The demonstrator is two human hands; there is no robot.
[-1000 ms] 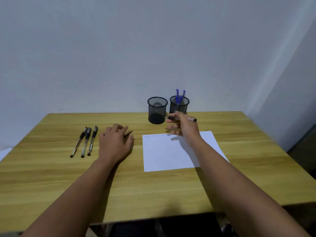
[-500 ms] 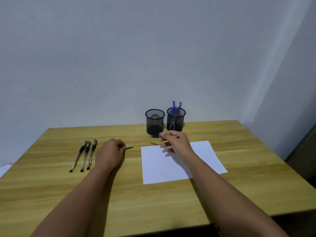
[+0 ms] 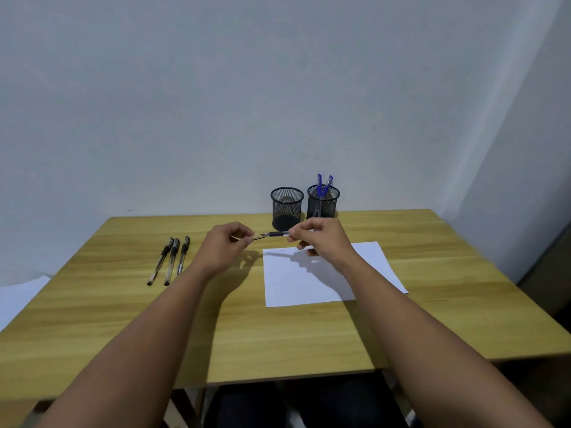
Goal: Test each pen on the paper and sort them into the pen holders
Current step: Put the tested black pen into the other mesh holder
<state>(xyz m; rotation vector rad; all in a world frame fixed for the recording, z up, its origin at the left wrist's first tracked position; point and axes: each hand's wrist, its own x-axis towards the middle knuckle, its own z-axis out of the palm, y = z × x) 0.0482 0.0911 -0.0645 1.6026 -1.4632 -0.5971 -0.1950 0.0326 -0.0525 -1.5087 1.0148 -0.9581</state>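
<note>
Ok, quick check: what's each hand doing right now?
Left hand: pinches a pen cap, held up to the pen tip.
Right hand: fingers grip the pen above the paper.

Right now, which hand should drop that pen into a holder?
Probably the right hand: it grips the pen by its barrel and sits just in front of both holders. The left hand only pinches the cap.

Right hand [image 3: 321,239] grips a pen [image 3: 278,234] horizontally above the bench [image 3: 123,319]. Left hand [image 3: 225,245] pinches its cap [image 3: 259,237] at the tip. White paper [image 3: 309,282] lies right of centre. Two mesh holders sit at the far edge: left holder [image 3: 286,208], right holder [image 3: 323,201] with blue pens [image 3: 323,185]. Three black pens [image 3: 171,261] lie near the left edge.
</note>
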